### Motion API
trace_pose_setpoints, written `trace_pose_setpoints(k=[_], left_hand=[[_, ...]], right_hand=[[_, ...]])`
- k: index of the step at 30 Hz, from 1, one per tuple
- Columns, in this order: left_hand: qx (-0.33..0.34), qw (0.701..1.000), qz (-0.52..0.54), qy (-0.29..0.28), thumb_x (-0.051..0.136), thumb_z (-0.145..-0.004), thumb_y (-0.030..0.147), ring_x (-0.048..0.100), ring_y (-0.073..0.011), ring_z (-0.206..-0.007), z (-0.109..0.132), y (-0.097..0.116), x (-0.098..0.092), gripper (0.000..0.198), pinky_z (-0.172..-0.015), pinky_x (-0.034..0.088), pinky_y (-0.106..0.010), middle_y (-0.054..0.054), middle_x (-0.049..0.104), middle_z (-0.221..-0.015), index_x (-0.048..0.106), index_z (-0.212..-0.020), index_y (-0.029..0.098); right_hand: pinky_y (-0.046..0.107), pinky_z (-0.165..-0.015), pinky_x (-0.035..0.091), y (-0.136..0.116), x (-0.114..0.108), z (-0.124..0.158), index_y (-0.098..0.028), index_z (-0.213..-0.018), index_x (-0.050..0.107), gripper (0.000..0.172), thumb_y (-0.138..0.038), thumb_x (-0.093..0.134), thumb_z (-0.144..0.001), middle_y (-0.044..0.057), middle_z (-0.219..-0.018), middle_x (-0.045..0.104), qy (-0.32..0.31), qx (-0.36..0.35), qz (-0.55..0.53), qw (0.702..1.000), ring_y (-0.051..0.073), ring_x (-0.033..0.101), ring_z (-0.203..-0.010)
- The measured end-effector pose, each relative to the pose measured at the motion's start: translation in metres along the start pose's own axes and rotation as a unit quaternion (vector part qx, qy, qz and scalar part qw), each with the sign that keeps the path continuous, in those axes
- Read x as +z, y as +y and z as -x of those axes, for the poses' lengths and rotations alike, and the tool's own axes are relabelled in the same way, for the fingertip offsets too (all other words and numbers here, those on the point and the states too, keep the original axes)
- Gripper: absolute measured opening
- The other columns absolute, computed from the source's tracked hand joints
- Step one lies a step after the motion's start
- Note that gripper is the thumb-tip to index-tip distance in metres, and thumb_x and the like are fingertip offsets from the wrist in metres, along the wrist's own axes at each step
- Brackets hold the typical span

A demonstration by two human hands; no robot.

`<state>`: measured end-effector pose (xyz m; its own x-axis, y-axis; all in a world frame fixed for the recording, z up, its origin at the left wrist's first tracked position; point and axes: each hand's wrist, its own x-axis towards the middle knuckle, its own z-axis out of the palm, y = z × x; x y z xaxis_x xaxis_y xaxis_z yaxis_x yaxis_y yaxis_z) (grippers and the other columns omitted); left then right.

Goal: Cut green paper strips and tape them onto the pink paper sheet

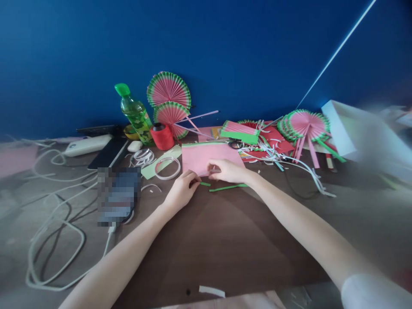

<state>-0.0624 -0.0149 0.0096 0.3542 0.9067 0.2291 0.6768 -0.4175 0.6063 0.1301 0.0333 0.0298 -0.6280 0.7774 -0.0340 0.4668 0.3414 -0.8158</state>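
Observation:
A sheet of pink paper (202,156) with a green band along its far edge lies flat before me. My left hand (183,189) is at its near left corner, thumb and fingers closed at the end of a short green paper strip (205,184). Over the near edge of the sheet, my right hand (227,171) has its fingers curled in a pinch; what they hold, if anything, is too small to make out. A longer green strip (227,187) lies on the table just below the right hand.
Left of the sheet are a tape roll (168,168), red thread spool (162,136), green bottle (137,113), phone (119,195) and looped white cable (82,234). Pink-green pleated paper fans (169,90) lean on the blue wall. Paper scraps (273,154) and a white box (341,133) are right.

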Motion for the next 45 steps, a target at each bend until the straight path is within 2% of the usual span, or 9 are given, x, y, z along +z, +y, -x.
trace_pose_setpoints(k=[9, 14, 18, 25, 30, 32, 35, 41, 45], left_hand=[[0.013, 0.999, -0.033, 0.003, 0.05, -0.081, 0.015, 0.052, -0.0139, -0.073, 0.0, -0.002, 0.005, 0.004, -0.07, 0.043, -0.026, -0.002, 0.051, -0.079, 0.053, -0.077, 0.016], [0.016, 0.999, -0.043, 0.007, 0.046, -0.083, 0.018, 0.052, -0.0144, -0.074, 0.001, -0.002, 0.006, 0.009, -0.072, 0.043, -0.028, -0.003, 0.052, -0.081, 0.052, -0.078, 0.016], [0.01, 1.0, -0.025, 0.01, 0.046, -0.083, 0.018, 0.052, -0.014, -0.073, 0.0, -0.002, 0.004, 0.008, -0.07, 0.043, -0.027, -0.002, 0.052, -0.079, 0.052, -0.079, 0.016], [-0.01, 1.0, 0.017, -0.013, 0.048, -0.08, 0.022, 0.053, -0.0135, -0.069, -0.001, 0.003, 0.0, 0.011, -0.066, 0.041, -0.025, -0.002, 0.055, -0.076, 0.056, -0.076, 0.015], [-0.047, 0.997, 0.056, 0.024, 0.049, -0.076, 0.017, 0.053, -0.0136, -0.068, -0.002, 0.001, -0.002, 0.009, -0.065, 0.041, -0.025, -0.001, 0.058, -0.072, 0.056, -0.071, 0.015], [-0.045, 0.996, 0.076, 0.026, 0.049, -0.074, 0.016, 0.053, -0.0135, -0.069, -0.003, 0.0, -0.002, 0.008, -0.067, 0.041, -0.025, -0.001, 0.058, -0.073, 0.056, -0.07, 0.015], [-0.042, 0.995, 0.092, 0.024, 0.049, -0.075, 0.02, 0.052, -0.0131, -0.067, -0.002, 0.0, -0.002, 0.01, -0.066, 0.041, -0.025, -0.001, 0.058, -0.071, 0.057, -0.07, 0.015], [-0.049, 0.992, 0.112, 0.012, 0.048, -0.075, 0.02, 0.054, -0.0137, -0.07, 0.001, 0.0, -0.002, 0.011, -0.067, 0.041, -0.026, -0.001, 0.06, -0.074, 0.057, -0.072, 0.016], [-0.05, 0.991, 0.124, 0.007, 0.048, -0.075, 0.021, 0.055, -0.0139, -0.071, 0.001, 0.0, -0.002, 0.011, -0.069, 0.042, -0.027, -0.001, 0.061, -0.074, 0.058, -0.073, 0.016]], right_hand=[[0.023, -0.059, 0.038, 0.006, 0.02, 0.009, -0.02, -0.091, 0.046, 0.025, -0.017, 0.059, -0.069, -0.001, -0.082, 0.057, 0.015, -0.036, 0.014, 0.999, 0.008, 0.046, -0.058], [0.023, -0.057, 0.036, 0.005, 0.025, 0.01, -0.021, -0.087, 0.046, 0.022, -0.018, 0.059, -0.07, -0.003, -0.077, 0.057, 0.041, -0.046, 0.029, 0.998, 0.008, 0.043, -0.055], [0.023, -0.055, 0.036, 0.007, 0.028, 0.01, -0.021, -0.084, 0.044, 0.014, -0.019, 0.054, -0.074, -0.004, -0.072, 0.055, 0.057, -0.056, -0.013, 0.997, 0.008, 0.043, -0.053], [0.023, -0.057, 0.038, 0.01, 0.031, 0.009, -0.021, -0.081, 0.043, 0.019, -0.022, 0.059, -0.072, -0.003, -0.073, 0.052, 0.068, -0.058, -0.098, 0.991, 0.008, 0.045, -0.057], [0.025, -0.064, 0.04, 0.005, 0.024, 0.009, -0.019, -0.077, 0.046, 0.018, -0.033, 0.057, -0.076, 0.001, -0.082, 0.052, 0.165, -0.078, -0.086, 0.98, 0.011, 0.049, -0.07], [0.026, -0.066, 0.04, 0.001, 0.02, 0.01, -0.019, -0.072, 0.048, 0.02, -0.037, 0.055, -0.078, 0.001, -0.078, 0.051, 0.188, -0.087, -0.075, 0.975, 0.012, 0.049, -0.071], [0.027, -0.066, 0.04, -0.002, 0.02, 0.012, -0.019, -0.066, 0.048, 0.023, -0.037, 0.055, -0.078, 0.0, -0.073, 0.05, 0.15, -0.099, -0.059, 0.982, 0.012, 0.048, -0.069], [0.029, -0.072, 0.041, 0.002, 0.033, 0.014, -0.018, -0.065, 0.047, 0.019, -0.03, 0.054, -0.078, 0.004, -0.093, 0.058, 0.096, -0.087, -0.093, 0.987, 0.013, 0.053, -0.079], [0.028, -0.067, 0.041, 0.003, 0.034, 0.014, -0.018, -0.065, 0.047, 0.023, -0.036, 0.056, -0.076, 0.002, -0.077, 0.058, 0.096, -0.064, -0.106, 0.988, 0.013, 0.052, -0.07]])
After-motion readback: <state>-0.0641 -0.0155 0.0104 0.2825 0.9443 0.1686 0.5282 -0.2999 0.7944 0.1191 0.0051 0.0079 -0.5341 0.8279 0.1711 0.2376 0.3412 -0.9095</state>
